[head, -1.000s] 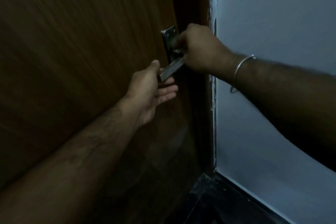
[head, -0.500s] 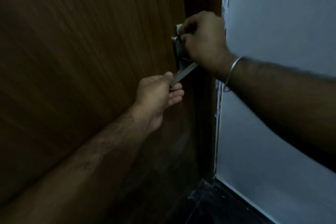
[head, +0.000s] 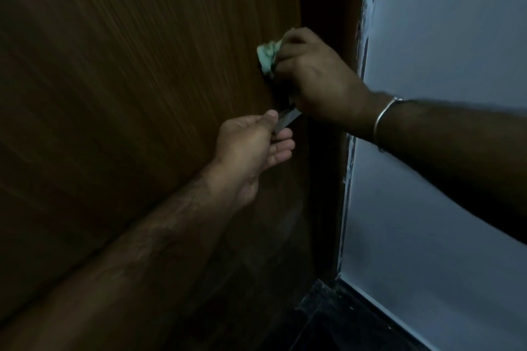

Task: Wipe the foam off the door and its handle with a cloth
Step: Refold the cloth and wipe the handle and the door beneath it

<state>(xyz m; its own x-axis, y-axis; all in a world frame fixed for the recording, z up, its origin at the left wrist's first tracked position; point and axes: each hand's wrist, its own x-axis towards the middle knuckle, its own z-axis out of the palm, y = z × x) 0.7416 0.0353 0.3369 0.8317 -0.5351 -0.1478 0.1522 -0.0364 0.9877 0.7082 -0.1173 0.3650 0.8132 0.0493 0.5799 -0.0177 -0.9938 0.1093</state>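
Foam cannot be made out anywhere on the dim door [head: 142, 94], so what is wiped and what is left cannot be told; wiping is judged to be under way at the handle [head: 288, 120]. A pale green cloth [head: 267, 57] is bunched against the door just above the handle and is gripped by the curled fingers of the right hand [head: 316, 80]. The handle's free end is pinched between the thumb and fingers of the left hand [head: 251, 145], reached up from below. A bangle [head: 383, 114] is worn on the right wrist. A pale wall [head: 442, 37] is seen to the right.
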